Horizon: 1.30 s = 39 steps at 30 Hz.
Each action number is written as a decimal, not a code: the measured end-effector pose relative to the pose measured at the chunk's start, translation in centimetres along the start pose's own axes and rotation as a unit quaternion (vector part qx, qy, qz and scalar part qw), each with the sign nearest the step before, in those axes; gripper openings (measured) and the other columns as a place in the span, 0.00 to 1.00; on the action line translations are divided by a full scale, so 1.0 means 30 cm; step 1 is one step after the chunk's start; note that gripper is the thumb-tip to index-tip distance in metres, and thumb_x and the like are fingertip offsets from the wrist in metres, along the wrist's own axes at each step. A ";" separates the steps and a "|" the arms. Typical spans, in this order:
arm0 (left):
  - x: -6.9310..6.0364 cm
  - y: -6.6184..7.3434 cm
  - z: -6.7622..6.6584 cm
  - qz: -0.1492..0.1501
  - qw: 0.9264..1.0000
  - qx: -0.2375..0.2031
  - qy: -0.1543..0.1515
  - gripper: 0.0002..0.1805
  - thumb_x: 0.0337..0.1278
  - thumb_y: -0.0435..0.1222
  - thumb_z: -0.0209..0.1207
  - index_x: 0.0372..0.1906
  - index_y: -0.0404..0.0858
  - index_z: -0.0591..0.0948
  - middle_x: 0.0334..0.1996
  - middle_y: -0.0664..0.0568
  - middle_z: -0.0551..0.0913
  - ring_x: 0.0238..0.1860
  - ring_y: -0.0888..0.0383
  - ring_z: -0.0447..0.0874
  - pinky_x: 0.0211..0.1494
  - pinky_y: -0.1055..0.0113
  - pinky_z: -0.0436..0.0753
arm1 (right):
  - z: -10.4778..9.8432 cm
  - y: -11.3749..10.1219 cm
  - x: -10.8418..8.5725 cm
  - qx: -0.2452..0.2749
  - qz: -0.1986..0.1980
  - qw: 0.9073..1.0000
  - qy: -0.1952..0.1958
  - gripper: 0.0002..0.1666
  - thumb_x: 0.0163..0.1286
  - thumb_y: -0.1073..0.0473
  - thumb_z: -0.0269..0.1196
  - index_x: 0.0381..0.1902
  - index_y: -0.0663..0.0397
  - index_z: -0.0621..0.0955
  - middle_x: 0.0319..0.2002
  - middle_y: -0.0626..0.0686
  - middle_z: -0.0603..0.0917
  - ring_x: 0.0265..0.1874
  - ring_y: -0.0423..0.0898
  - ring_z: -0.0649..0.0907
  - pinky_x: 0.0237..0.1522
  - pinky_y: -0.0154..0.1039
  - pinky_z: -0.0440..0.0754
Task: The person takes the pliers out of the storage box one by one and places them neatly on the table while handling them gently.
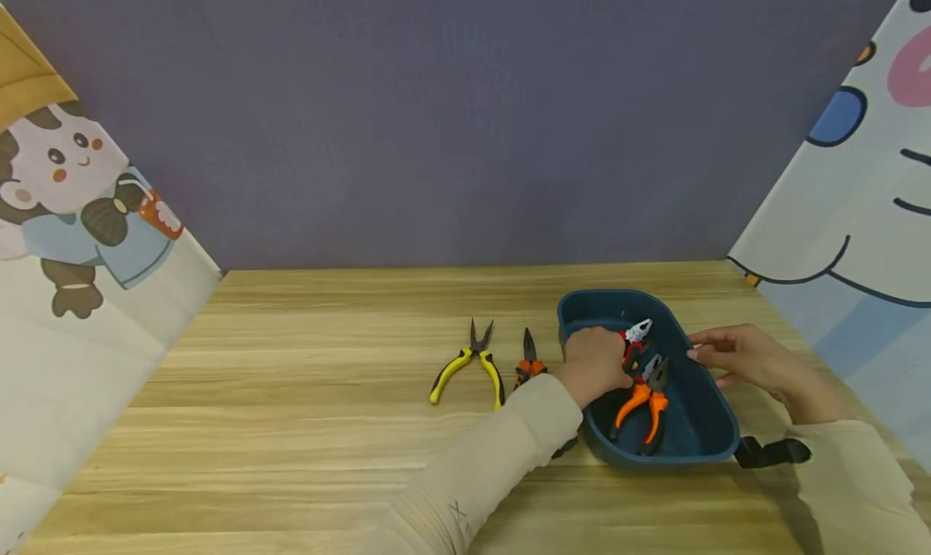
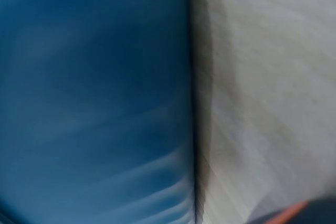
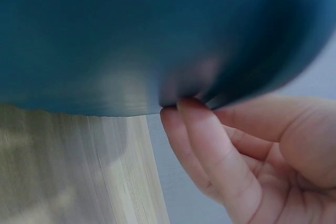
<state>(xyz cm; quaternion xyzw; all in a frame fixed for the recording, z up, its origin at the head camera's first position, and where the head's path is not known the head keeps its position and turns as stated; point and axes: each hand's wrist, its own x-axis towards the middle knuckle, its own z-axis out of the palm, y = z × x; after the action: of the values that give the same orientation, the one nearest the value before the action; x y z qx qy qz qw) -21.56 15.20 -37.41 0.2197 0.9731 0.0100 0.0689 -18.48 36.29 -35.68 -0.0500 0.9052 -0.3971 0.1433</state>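
Observation:
A dark blue bin (image 1: 701,426) stands on the wooden table. My left hand (image 1: 595,361) reaches down inside it, back of the hand up; its fingertips are hidden, so what they hold cannot be seen. Right beside that hand lie red-handled pliers (image 1: 634,345), and below them orange-handled pliers (image 1: 643,408). In the left wrist view only the bin's side (image 2: 94,87) shows, without the hand. My right hand (image 1: 752,365) touches the bin's outer right side with its fingertips (image 3: 197,124), the fingers only slightly bent.
Yellow-handled needle-nose pliers (image 1: 476,357) lie spread on the table left of the bin. Between them and the bin are orange-and-black pliers (image 1: 529,357), partly covered by my left sleeve. A dark strap-like piece (image 1: 773,451) shows at my right sleeve. A grey panel (image 1: 465,135) rises behind the table.

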 end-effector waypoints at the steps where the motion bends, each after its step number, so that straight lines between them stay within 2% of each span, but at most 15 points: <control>1: 0.000 0.000 0.000 0.001 1.000 -0.001 0.001 0.17 0.43 0.60 0.65 0.24 0.53 0.81 0.20 0.62 0.76 0.20 0.64 0.73 0.20 0.70 0.72 | 0.000 0.001 0.000 0.000 -0.001 1.000 -0.001 0.33 0.72 0.55 0.55 0.62 0.79 0.64 0.55 0.76 0.72 0.42 0.46 0.82 0.35 0.40 0.83; 9: -0.004 -0.006 0.006 0.010 1.000 -0.014 0.022 0.20 0.41 0.60 0.67 0.17 0.50 0.78 0.17 0.62 0.74 0.19 0.65 0.72 0.19 0.71 0.70 | -0.002 0.001 0.002 0.003 0.005 1.000 -0.001 0.33 0.72 0.55 0.55 0.62 0.78 0.64 0.55 0.75 0.72 0.41 0.44 0.83 0.35 0.40 0.83; 16: -0.006 -0.012 0.006 0.021 0.999 -0.022 0.045 0.21 0.40 0.60 0.68 0.16 0.49 0.77 0.16 0.62 0.73 0.18 0.65 0.71 0.18 0.72 0.69 | -0.001 -0.004 0.002 0.001 0.007 1.000 -0.003 0.34 0.72 0.53 0.55 0.63 0.78 0.64 0.55 0.75 0.72 0.43 0.48 0.82 0.34 0.40 0.83; 24: -0.009 -0.013 0.001 0.021 0.999 -0.024 0.034 0.21 0.40 0.59 0.68 0.15 0.49 0.76 0.15 0.62 0.73 0.17 0.65 0.71 0.17 0.72 0.69 | -0.002 -0.001 0.002 0.001 0.004 1.000 -0.002 0.34 0.71 0.53 0.56 0.62 0.78 0.64 0.55 0.75 0.72 0.41 0.44 0.82 0.34 0.40 0.83; 28: -0.013 -0.018 -0.002 0.033 0.998 -0.027 0.053 0.21 0.41 0.58 0.68 0.15 0.49 0.76 0.15 0.62 0.72 0.17 0.66 0.69 0.18 0.72 0.68 | -0.004 -0.001 0.004 0.002 0.001 1.000 -0.001 0.34 0.71 0.53 0.56 0.62 0.78 0.64 0.55 0.75 0.72 0.42 0.43 0.82 0.35 0.40 0.83; 33: -0.021 -0.021 -0.005 0.035 0.996 -0.032 0.076 0.24 0.41 0.59 0.68 0.11 0.48 0.73 0.10 0.61 0.67 0.14 0.66 0.66 0.16 0.73 0.66 | -0.003 0.001 0.006 0.003 0.002 1.000 -0.002 0.34 0.71 0.54 0.56 0.62 0.78 0.65 0.55 0.75 0.73 0.42 0.46 0.82 0.35 0.40 0.83; 39: -0.024 -0.028 -0.016 0.030 0.995 -0.058 0.070 0.28 0.44 0.57 0.67 0.08 0.46 0.67 0.09 0.60 0.60 0.13 0.66 0.64 0.16 0.74 0.64 | -0.001 0.004 0.005 0.003 0.002 1.000 -0.003 0.33 0.72 0.55 0.55 0.62 0.79 0.64 0.55 0.76 0.72 0.42 0.47 0.82 0.35 0.41 0.83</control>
<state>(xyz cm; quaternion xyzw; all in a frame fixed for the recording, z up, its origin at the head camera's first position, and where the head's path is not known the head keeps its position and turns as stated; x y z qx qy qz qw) -21.35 14.13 -36.87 0.2432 0.9662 0.0843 0.0128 -18.64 36.36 -35.80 -0.0492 0.9034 -0.3998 0.1468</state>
